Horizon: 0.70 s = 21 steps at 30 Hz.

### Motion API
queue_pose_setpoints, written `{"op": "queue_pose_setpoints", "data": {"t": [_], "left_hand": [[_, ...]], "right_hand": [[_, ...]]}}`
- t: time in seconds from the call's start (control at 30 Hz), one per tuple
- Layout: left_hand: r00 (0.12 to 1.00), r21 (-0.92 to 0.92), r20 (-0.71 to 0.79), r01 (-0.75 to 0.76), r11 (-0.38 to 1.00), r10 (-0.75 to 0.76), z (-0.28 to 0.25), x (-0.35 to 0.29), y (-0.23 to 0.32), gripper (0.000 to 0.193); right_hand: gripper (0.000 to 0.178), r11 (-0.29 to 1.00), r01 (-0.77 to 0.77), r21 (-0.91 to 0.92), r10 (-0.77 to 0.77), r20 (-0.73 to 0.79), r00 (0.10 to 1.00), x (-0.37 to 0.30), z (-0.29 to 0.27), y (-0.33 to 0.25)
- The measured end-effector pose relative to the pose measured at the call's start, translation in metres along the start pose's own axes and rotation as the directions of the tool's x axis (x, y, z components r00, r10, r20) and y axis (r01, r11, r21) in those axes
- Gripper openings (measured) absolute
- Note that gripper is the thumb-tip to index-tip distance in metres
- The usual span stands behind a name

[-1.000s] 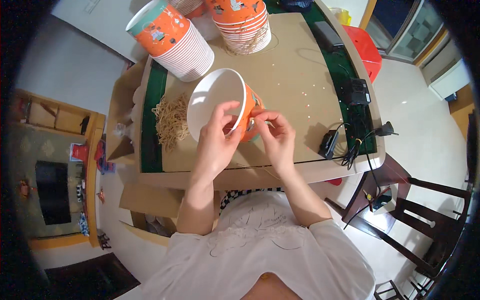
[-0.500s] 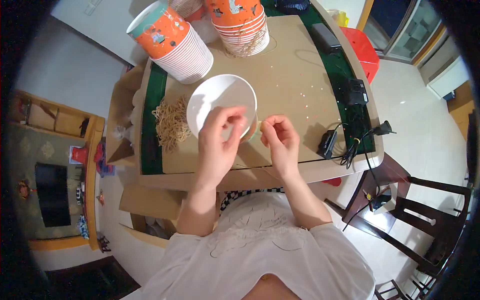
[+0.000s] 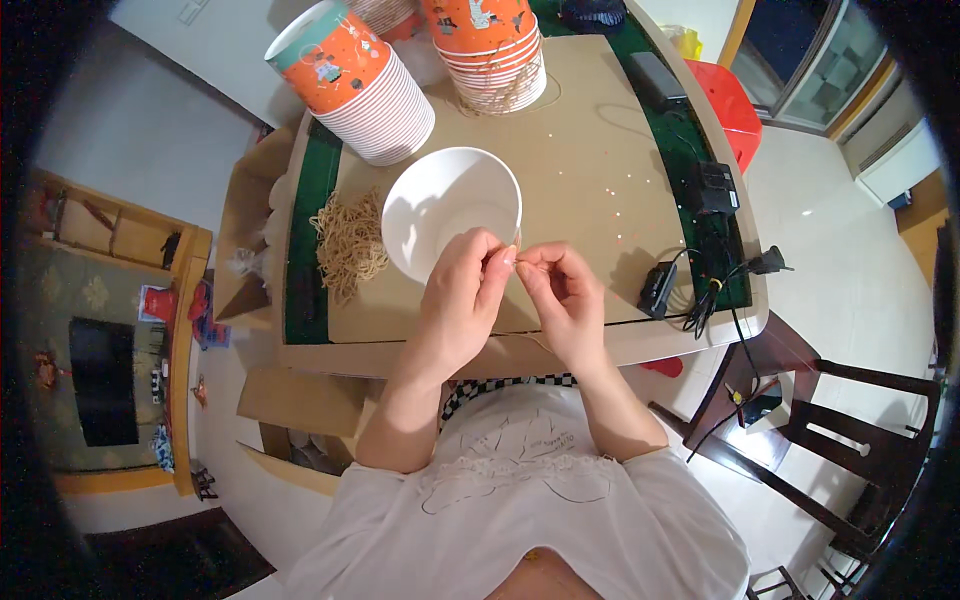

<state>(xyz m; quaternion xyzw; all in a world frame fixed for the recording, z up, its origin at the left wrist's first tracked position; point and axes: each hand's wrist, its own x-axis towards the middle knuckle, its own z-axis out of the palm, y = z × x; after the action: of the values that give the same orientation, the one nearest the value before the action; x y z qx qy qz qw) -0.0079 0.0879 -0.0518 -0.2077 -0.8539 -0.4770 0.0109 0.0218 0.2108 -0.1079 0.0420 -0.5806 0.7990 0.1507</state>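
Observation:
A white-lined paper bucket [image 3: 425, 215] lies tilted on the cardboard, its open mouth facing me. At the right of its rim my two hands meet fingertip to fingertip. My left hand [image 3: 462, 305] pinches thin tan string between thumb and forefinger, and my right hand [image 3: 567, 305] pinches it close beside. The string [image 3: 535, 340] trails below between my wrists; the bit in the pinch is mostly hidden by the fingertips. Left of the bucket sits a tangled heap of tan strings [image 3: 348, 245].
Behind stand a left stack of orange-and-white paper buckets [image 3: 375, 100] and another stack [image 3: 490, 60], with strings draped on it. Black adapters [image 3: 713, 188] and cables [image 3: 705, 300] lie along the right table edge. Cardboard boxes [image 3: 300, 405] stand left and below. A dark wooden chair [image 3: 830, 430] is at right.
My left hand has come right and down from over the bucket's mouth, and its spread fingers have closed into a pinch against my right fingertips. My right hand has barely moved.

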Motion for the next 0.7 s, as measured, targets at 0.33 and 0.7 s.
{"op": "queue_pose_setpoints", "data": {"t": [0.33,0.7], "left_hand": [[0.999,-0.012,0.041,0.006,1.000,-0.005,0.001,0.000,-0.009,0.007],[0.994,0.339,0.069,-0.103,0.935,0.084,-0.009,0.024,-0.030,0.015]], "right_hand": [[0.006,0.984,-0.176,0.008,0.176,-0.060,0.982,0.002,-0.008,0.004],[0.009,0.954,-0.040,-0.297,0.003,-0.124,0.992,0.012,-0.010,0.039]]}}
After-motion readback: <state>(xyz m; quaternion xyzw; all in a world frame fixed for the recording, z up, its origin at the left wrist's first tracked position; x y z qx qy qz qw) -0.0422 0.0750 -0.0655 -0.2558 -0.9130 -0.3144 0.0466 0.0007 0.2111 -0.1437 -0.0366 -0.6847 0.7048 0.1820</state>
